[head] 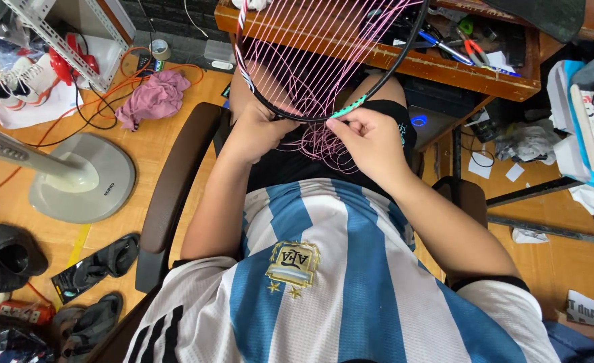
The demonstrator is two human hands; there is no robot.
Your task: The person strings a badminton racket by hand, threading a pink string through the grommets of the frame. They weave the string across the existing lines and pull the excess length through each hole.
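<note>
Both forearms bent inward, left hand (256, 131) clenched, right hand (371, 141) pinching.

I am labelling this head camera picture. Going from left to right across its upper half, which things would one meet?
White shoes → pink cloth → left hand on the racket frame → right hand pinching pink string → red-handled scissors on the wooden bench.

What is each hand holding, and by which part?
Left hand grips the racket by its lower frame rim; right hand pinches pink string at the rim.
</note>
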